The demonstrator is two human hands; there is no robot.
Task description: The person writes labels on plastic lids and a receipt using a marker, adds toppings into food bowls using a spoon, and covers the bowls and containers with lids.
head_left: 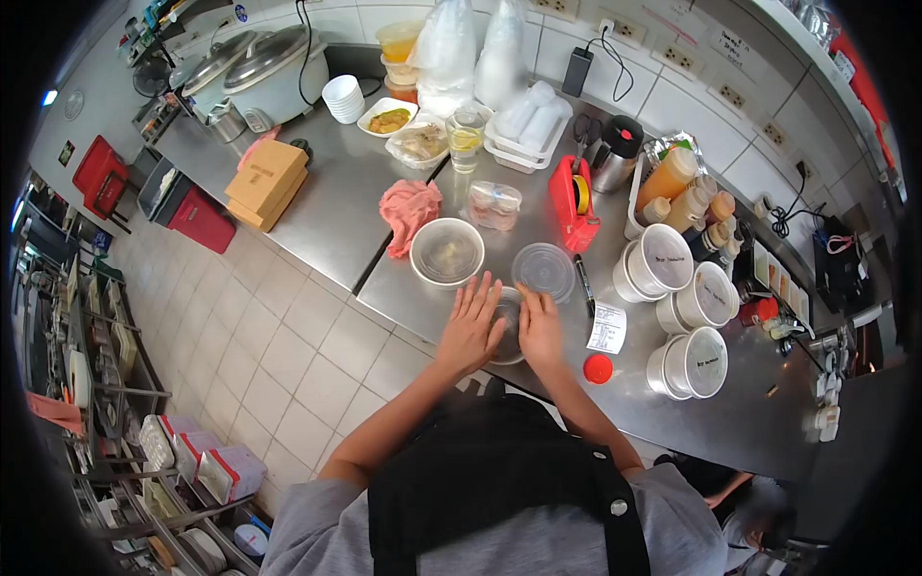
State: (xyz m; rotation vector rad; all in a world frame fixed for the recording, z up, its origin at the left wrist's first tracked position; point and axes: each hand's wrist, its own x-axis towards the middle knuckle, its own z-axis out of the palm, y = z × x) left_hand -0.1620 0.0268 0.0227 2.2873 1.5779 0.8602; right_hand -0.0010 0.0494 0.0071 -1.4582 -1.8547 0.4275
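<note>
Your left hand [469, 328] open, fingers extended, over left side of lidded bowl [505, 336] at near edge of steel counter [706, 427]. Your right hand [541, 336] curled at bowl's right rim; cannot tell if gripping. Second lidded bowl [447, 252] beside left fingers. Clear lid [545, 271], black marker [584, 285], receipt [607, 328] beyond right hand.

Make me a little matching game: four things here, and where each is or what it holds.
1. Crumpled pink cloth
2. Round white-rimmed container
3. Red tape dispenser
4. Small round red cap

A. Holds a yellow roll
B. Just below the white printed slip in view
C. Touched by left hand and right hand
D. Over the counter seam

Pairs: 1-D, 2-C, 3-A, 4-B
</note>
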